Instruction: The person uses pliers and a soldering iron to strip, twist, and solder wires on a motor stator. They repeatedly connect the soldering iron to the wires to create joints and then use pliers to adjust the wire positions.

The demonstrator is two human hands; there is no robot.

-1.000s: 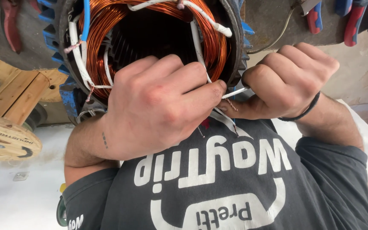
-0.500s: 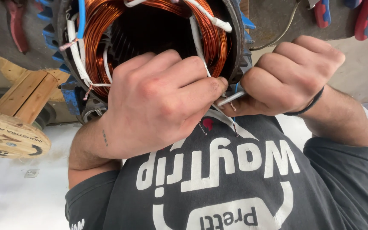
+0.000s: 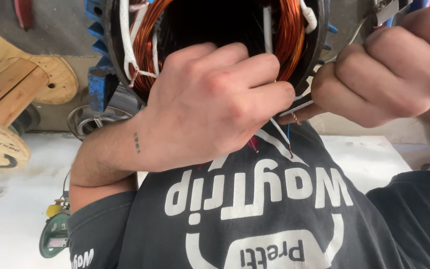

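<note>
Left hand (image 3: pixel 210 104) fingers pinching white wire (image 3: pixel 294 107), right hand (image 3: pixel 394 69) at 3 o'clock gripping it too, copper coil (image 3: pixel 289 35) at 12 o'clock

Single head view, steeply downward, very close over the stator (image 3: pixel 215 30).

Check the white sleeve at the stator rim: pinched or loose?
Pinched: left hand and right hand fingers close on the white sleeve beside the copper windings.
</note>
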